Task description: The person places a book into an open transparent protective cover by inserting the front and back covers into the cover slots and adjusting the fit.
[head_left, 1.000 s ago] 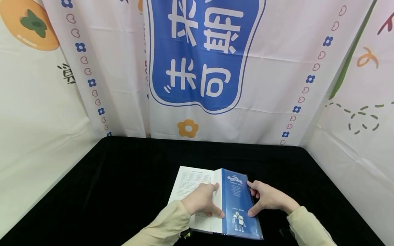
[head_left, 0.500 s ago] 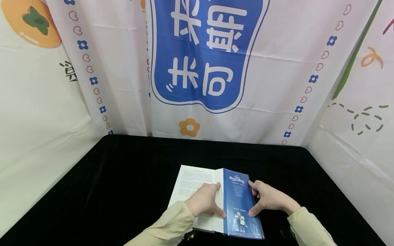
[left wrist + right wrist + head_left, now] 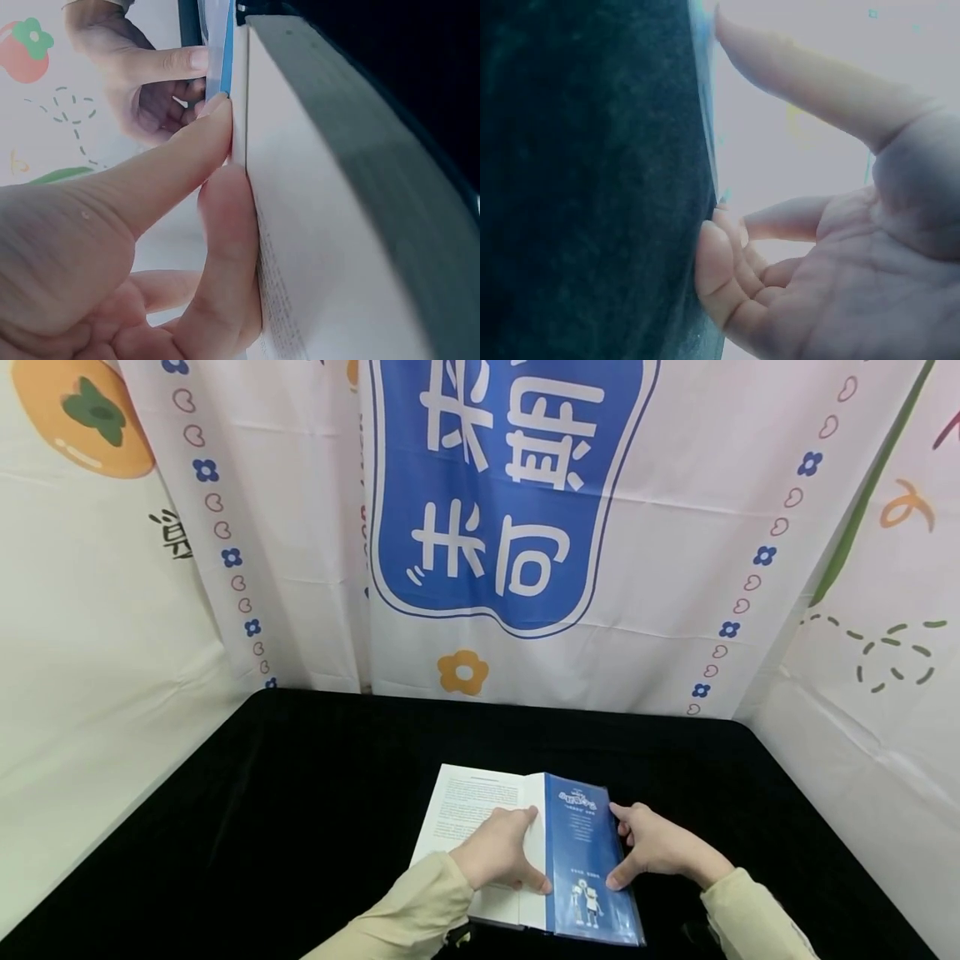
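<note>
An open book (image 3: 480, 789) lies on the black cloth, its white printed page on the left. A blue flap (image 3: 581, 852) with white lettering and small figures, under a clear cover, spreads to the right. My left hand (image 3: 498, 852) presses on the white strip beside the fold, thumb and index finger spread apart. In the left wrist view its thumb and fingertips (image 3: 229, 199) touch the paper. My right hand (image 3: 656, 843) is at the flap's right edge, thumb on the blue surface and index finger at the edge farther up. Its other fingers (image 3: 716, 255) bend beside that edge.
A black cloth (image 3: 337, 793) covers the table around the book. White printed curtains (image 3: 660, 552) hang behind and at both sides. A small dark object (image 3: 457, 935) shows under the left sleeve.
The hands and the book keep nearly the same places. The whole head view has shifted slightly.
</note>
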A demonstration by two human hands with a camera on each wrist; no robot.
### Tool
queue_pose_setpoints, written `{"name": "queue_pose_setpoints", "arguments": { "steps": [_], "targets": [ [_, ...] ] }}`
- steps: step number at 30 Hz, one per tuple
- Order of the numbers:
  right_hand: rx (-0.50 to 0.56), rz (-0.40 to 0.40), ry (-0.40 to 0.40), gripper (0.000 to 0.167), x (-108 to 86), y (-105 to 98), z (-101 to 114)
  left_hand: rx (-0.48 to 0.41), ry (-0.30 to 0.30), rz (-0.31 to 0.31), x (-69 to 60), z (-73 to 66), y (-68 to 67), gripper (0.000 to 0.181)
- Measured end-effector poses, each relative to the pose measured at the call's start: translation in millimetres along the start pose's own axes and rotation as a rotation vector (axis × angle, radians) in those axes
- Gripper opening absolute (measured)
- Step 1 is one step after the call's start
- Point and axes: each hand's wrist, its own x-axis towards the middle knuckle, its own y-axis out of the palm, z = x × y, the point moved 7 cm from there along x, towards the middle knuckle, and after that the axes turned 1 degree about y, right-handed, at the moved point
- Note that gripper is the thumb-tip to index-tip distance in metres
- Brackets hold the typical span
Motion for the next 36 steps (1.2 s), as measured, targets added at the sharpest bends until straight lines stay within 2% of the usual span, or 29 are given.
{"name": "queue_pose_setpoints", "arguments": {
  "steps": [4,6,8,11,13,15,18,23,29,36],
  "targets": [
    [0.104,-0.014,0.014,0.085,-1.7,-4,-2,-0.033,-0.012,0.005,0.1,0.4,-1.3,0.104],
    [0.155,-0.038,0.022,0.065,-2.2,-7,-3,-0.043,-0.012,0.005,0.2,0.6,-1.7,0.104],
    [0.180,-0.065,0.031,0.037,-1.8,-9,-3,-0.048,-0.015,0.004,-0.4,1.3,-1.8,0.104],
    [0.220,-0.110,0.049,0.024,-1.7,-13,-5,-0.049,-0.012,0.003,-0.2,2.2,-1.6,0.104],
    [0.274,-0.120,0.066,0.025,-1.3,-14,-6,-0.050,-0.013,0.004,-0.1,2.6,-1.1,0.104],
    [0.328,-0.125,0.076,0.038,-1.7,-15,-8,-0.045,-0.011,0.007,0.0,2.5,-0.8,0.104],
    [0.383,-0.115,0.087,0.036,-1.4,-15,-9,-0.034,-0.014,0.011,0.0,2.5,0.2,0.104],
    [0.409,-0.114,0.083,0.036,-0.9,-16,-11,-0.018,-0.012,0.014,0.9,1.4,0.3,0.105],
    [0.503,-0.147,0.120,0.031,3.4,-17,-23,-0.017,-0.011,0.012,0.6,1.7,0.4,0.106],
    [0.532,-0.185,0.158,0.029,4.7,-18,-31,-0.025,-0.016,0.015,0.6,2.6,1.6,0.105]
  ]
}}
